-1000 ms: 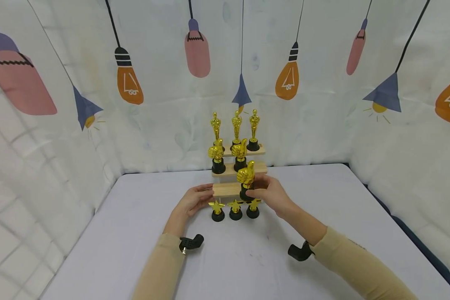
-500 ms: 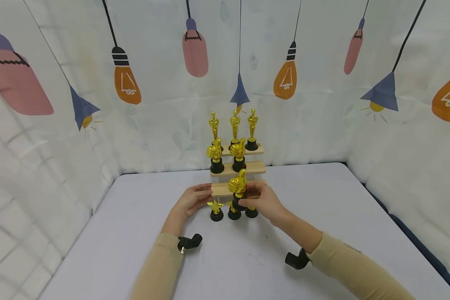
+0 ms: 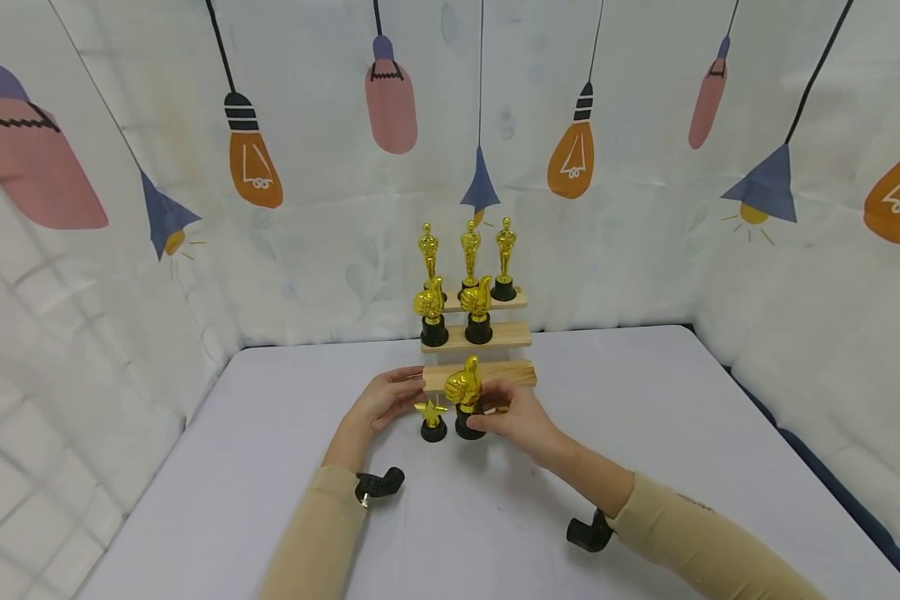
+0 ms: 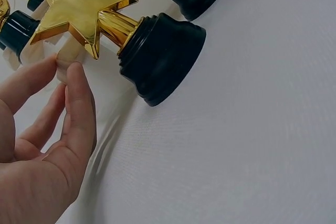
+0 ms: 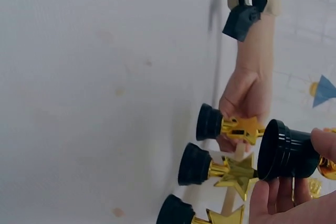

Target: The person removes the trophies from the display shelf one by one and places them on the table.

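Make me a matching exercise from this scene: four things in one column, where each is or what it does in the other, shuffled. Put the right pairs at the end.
Column one
1. Left hand
2. Right hand
3. Human figures
4. Star trophies

Column two
A. Stand on the top shelf
B. Holds a thumbs-up trophy
C. Stand on the white table
D. Holds one end of the lowest shelf

Right pairs
1-D
2-B
3-A
4-C

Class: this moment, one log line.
left hand: holds lowest wooden step | right hand: holds thumbs-up trophy | star trophies: on table
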{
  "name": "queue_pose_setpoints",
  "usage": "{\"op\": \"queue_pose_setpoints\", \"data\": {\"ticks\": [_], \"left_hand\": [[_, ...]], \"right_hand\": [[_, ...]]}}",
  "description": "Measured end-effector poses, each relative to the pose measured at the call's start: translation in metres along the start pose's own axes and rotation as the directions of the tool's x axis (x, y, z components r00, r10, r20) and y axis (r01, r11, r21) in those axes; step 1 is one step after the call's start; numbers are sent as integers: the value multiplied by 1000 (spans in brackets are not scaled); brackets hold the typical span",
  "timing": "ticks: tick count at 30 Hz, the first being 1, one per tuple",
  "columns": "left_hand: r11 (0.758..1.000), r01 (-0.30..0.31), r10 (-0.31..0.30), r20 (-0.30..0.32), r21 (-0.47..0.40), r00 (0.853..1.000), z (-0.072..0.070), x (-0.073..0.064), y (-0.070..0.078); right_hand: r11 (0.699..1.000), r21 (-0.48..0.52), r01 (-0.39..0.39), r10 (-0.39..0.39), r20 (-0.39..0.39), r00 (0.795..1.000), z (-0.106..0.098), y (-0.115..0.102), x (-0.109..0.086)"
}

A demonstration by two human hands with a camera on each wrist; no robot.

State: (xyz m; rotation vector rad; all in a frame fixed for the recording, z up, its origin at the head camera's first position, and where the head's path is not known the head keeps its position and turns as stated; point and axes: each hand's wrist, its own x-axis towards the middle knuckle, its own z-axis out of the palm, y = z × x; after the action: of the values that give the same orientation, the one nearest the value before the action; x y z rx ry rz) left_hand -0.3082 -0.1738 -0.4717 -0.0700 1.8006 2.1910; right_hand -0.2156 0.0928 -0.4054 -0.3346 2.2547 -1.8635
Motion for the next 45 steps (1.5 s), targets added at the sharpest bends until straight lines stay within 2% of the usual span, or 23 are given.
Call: {"op": "queue_pose_setpoints", "data": {"ticks": [7,13,20,27,35,42,45], "left_hand": [[1000,-16,16,8,1,1000,1,1,0],[1000,-13,13,7,12,1000,2,1,2],[1000,-19,19,13,23,1000,1,2,0],[999,-27,27,17,22,999,4,1,0],[999,-25,25,4,36,1000,1,3,1],[999,-22,22,4,28,1000,-1,3,0],[999,-24,24,2,23,1000,0,3,0]], "right_hand": [[1000,-24,-9,10,41,999,7,6,0],[999,-50,-12,14,27,1000,15,10,-3],[1000,-6,-3,3,58,998,25,19,-5],[999,-32,-24,26,77,997,34,25,-9],[996,-61,-62,68,104,992,42,37,-3],[996,-76,-39,48,114,992,49,44,0],[993,-119,-20,33,110,993,51,45,1]]}}
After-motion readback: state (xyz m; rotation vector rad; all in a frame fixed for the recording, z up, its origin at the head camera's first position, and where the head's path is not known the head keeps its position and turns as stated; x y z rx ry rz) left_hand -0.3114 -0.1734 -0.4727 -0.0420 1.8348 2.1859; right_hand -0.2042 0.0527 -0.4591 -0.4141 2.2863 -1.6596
